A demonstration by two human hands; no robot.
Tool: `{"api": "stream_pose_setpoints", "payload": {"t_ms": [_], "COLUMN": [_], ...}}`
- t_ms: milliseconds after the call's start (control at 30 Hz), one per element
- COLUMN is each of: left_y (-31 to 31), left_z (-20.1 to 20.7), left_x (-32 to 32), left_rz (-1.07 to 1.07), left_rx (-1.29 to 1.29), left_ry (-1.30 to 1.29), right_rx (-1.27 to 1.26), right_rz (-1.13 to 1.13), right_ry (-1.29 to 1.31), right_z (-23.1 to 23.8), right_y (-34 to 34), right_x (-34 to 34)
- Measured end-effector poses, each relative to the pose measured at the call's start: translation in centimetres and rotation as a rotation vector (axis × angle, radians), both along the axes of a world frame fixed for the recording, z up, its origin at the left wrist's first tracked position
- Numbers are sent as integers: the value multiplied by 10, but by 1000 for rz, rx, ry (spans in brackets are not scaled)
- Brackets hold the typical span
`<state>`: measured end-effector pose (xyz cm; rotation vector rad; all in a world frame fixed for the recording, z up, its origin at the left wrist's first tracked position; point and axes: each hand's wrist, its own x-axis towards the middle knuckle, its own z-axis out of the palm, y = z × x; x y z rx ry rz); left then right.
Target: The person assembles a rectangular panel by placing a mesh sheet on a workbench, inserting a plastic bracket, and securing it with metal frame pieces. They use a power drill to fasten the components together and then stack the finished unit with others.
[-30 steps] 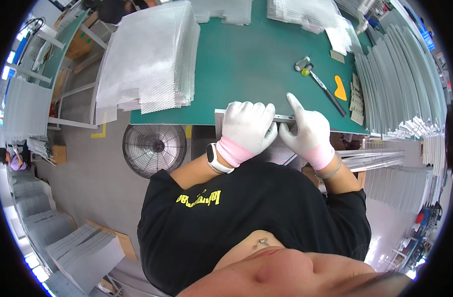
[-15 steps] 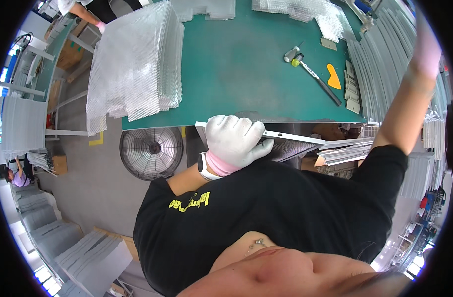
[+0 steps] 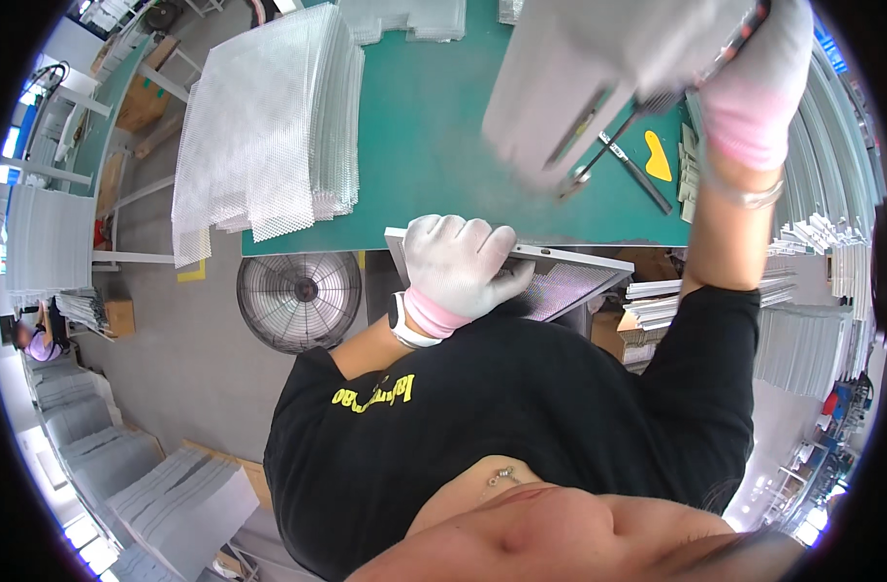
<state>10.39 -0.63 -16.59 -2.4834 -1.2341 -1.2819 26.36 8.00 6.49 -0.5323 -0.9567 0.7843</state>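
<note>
My left hand [image 3: 458, 262], in a white glove with a pink cuff, is closed over the pale frame of a mesh panel [image 3: 584, 281]. The panel leans at the table's near edge, in front of my body. My right hand [image 3: 758, 82], gloved the same way, is raised over the table's right side. It grips a large grey handheld tool [image 3: 560, 87], blurred by motion, whose exact kind I cannot make out. A thin dark rod with a metal tip slants down beside the tool's body. Below lie a black-handled tool [image 3: 642, 179] and a yellow scraper [image 3: 658, 155].
A tall stack of mesh sheets [image 3: 259, 126] overhangs the left side of the green table [image 3: 424, 145]. A floor fan [image 3: 303, 301] stands left of me. Several metal pieces [image 3: 689, 175] line the right edge, beside long stacked profiles [image 3: 822, 145].
My right hand has come in from the far right over the table, now with the grey tool, which hides the screwdriver and part of the far sheets. My left hand has stayed on the frame.
</note>
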Motion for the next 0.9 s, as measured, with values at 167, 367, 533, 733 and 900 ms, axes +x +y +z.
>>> {"api": "stream_pose_setpoints", "payload": {"t_ms": [167,367,533,733,900], "left_y": [3,2,0,-6,3], "left_z": [4,6,2,-16,-14], "left_x": [3,2,4,4,10], "left_rz": [-16,-70,-100,-155,-275], "left_rx": [-54,-96,-93,-173,-84], "left_ry": [-62,-36,-103,-91,-92], "right_rx": [-52,-247,-171,-205,-200], "right_rz": [256,372,467,335,639], "right_ry": [4,119,10,-212,-127], "right_z": [-33,-23,-28,-87,-96], "right_y": [-17,-20,-14,-4,-12], "right_x": [-12,-5,-8,20,7]}}
